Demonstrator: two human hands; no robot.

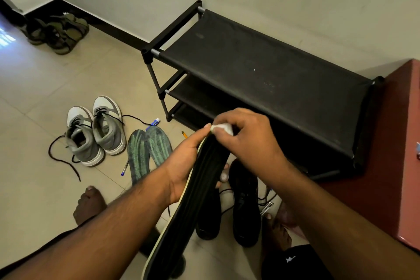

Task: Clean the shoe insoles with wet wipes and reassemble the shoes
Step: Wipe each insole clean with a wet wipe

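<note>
Two hands worked on one black insole (193,202), held in the air in front of the black shoe rack (261,70). In the head view, the left hand (181,166) gripped the insole around its upper half, thumb on one edge and fingers curled behind. The right hand (241,136) pinched a small folded wet wipe (221,128) between thumb and fingers and pressed it on the toe end of the insole, the end nearest to the rack.

To do this step well, I would judge that the left hand should keep the insole stiff, so it does not bend away under the wipe. The wipe should travel in long strokes from toe to heel, following the grooves — not across them. A clean face of the wipe should be turned out when the first one gets dirty.

The count, all placed from the rack: one pair of black shoes (246,204) on the floor just in front of it, below the hands; two green insoles (147,150) lying side by side to the left of the rack's foot; one pair of grey and white sneakers (95,129) further left, laces loose; one pair of olive sandals (56,32) far left, at the wall. One blue pen (124,168) lay beside the green insoles — and one small tube (155,122) near the rack's leg.
</note>
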